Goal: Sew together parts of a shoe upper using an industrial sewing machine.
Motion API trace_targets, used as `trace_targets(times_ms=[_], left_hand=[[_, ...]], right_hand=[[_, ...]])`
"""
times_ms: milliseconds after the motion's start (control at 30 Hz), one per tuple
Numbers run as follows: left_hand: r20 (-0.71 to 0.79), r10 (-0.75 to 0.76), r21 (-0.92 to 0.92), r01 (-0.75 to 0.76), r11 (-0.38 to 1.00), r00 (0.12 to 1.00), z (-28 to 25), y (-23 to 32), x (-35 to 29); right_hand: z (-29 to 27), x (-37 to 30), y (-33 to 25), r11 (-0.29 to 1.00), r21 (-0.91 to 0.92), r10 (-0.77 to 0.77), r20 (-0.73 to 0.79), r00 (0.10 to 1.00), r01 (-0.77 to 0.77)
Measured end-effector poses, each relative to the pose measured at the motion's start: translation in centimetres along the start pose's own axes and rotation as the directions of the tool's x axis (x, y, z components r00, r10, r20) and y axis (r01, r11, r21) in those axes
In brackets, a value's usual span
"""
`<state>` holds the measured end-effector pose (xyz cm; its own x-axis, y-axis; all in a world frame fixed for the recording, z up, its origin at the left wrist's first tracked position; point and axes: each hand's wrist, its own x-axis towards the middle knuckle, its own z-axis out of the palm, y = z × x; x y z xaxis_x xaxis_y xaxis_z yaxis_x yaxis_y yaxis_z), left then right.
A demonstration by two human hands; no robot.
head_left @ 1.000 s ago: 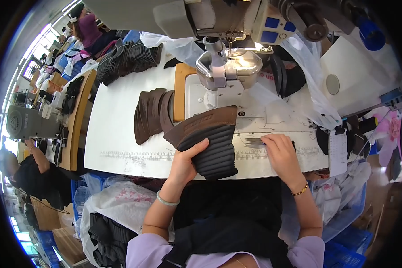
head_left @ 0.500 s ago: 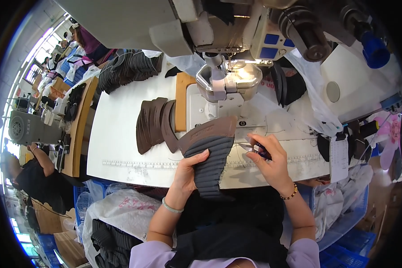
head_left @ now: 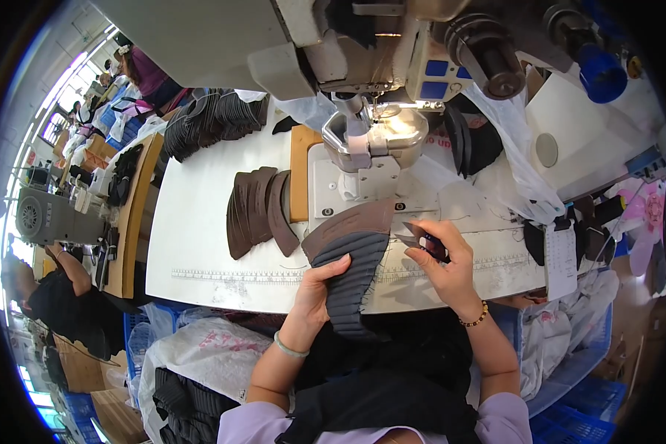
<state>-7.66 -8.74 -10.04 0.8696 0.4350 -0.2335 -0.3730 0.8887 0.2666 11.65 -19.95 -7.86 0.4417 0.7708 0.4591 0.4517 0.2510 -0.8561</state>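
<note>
My left hand [head_left: 320, 290] grips a ribbed dark grey piece [head_left: 351, 277] joined to a curved brown strip [head_left: 351, 226], thumb on top and the fingers hidden beneath. Loose threads stick out along its right edge. In my right hand [head_left: 448, 266] are small thread snips [head_left: 413, 238], their blades apart and pointing at that edge, a short way off it. Behind the piece stands a sewing machine [head_left: 374, 140] with its lamp lit. To the left lies a fanned stack of curved brown pieces [head_left: 255, 211].
A bundle of dark ribbed pieces [head_left: 214, 118] lies at the table's far left, and more dark pieces [head_left: 473, 137] sit right of the machine. A printed ruler [head_left: 222, 275] runs along the white table. Below are a filled white bag [head_left: 200, 355] and a blue crate [head_left: 570, 370]. Another person [head_left: 66, 296] works at left.
The snips have opened, their blades spreading apart. The ribbed piece has shifted slightly right and down with my left hand. The view has moved a little.
</note>
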Motion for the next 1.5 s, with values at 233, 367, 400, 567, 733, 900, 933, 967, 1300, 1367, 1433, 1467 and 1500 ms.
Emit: trace_targets(times_ms=[233,367,400,567,733,900,933,967,1300,1367,1433,1467,1500], left_hand=[[-0.022,0.020,0.038,-0.019,0.999,1.000,0.6,-0.3,0.1],[-0.034,0.022,0.095,-0.019,0.995,0.999,0.4,-0.6,0.0],[-0.024,0.015,0.088,-0.013,0.996,1.000,0.3,-0.6,0.0],[0.016,0.010,-0.009,-0.010,1.000,1.000,-1.0,-0.4,-0.1],[0.257,-0.072,-0.273,0.144,0.951,0.964,-3.3,0.2,-0.1],[0.244,0.028,-0.314,0.052,0.948,0.969,-2.9,0.3,0.0],[0.241,0.020,-0.306,0.057,0.950,0.970,-2.9,0.3,-0.2],[0.151,0.009,-0.171,0.017,0.985,0.988,-2.8,0.4,-0.4],[-0.182,0.405,0.448,-0.291,0.846,0.896,1.4,-1.2,0.0],[-0.184,0.508,0.562,-0.334,0.757,0.842,1.5,-2.0,0.3],[-0.196,0.525,0.533,-0.360,0.766,0.828,1.6,-2.0,0.7],[-0.182,0.523,0.541,-0.359,0.760,0.833,1.7,-1.7,0.4],[-0.170,0.525,0.547,-0.363,0.754,0.834,1.6,-1.3,0.2]], right_hand=[[0.2,0.0,-0.5,1.000,-0.011,0.001,0.051,0.999,-0.001],[0.3,0.4,-0.7,0.999,0.012,-0.040,0.065,0.997,0.040],[0.3,0.4,-0.9,1.000,0.019,-0.017,0.087,0.996,0.015],[-0.6,0.4,-0.2,0.980,0.145,0.141,-0.010,0.990,-0.139],[-1.5,1.0,-2.1,0.979,-0.196,0.060,0.058,0.997,-0.047],[-0.4,0.9,-4.2,0.946,-0.316,-0.043,0.092,0.995,0.070],[-0.3,0.9,-4.4,0.917,-0.387,-0.056,0.101,0.993,0.091],[-0.1,0.9,-4.6,0.883,-0.456,-0.068,0.113,0.991,0.112],[-1.6,1.2,-2.2,0.815,-0.565,-0.128,0.038,0.991,0.127],[-2.7,0.4,-1.0,0.753,-0.656,-0.039,0.021,0.999,0.043],[-4.0,-0.4,0.2,0.764,-0.646,0.043,0.032,0.999,-0.012],[-4.4,-0.7,0.4,0.774,-0.629,0.123,0.036,0.992,-0.074],[-4.7,-1.1,0.5,0.779,-0.626,0.112,0.074,0.991,-0.041]])
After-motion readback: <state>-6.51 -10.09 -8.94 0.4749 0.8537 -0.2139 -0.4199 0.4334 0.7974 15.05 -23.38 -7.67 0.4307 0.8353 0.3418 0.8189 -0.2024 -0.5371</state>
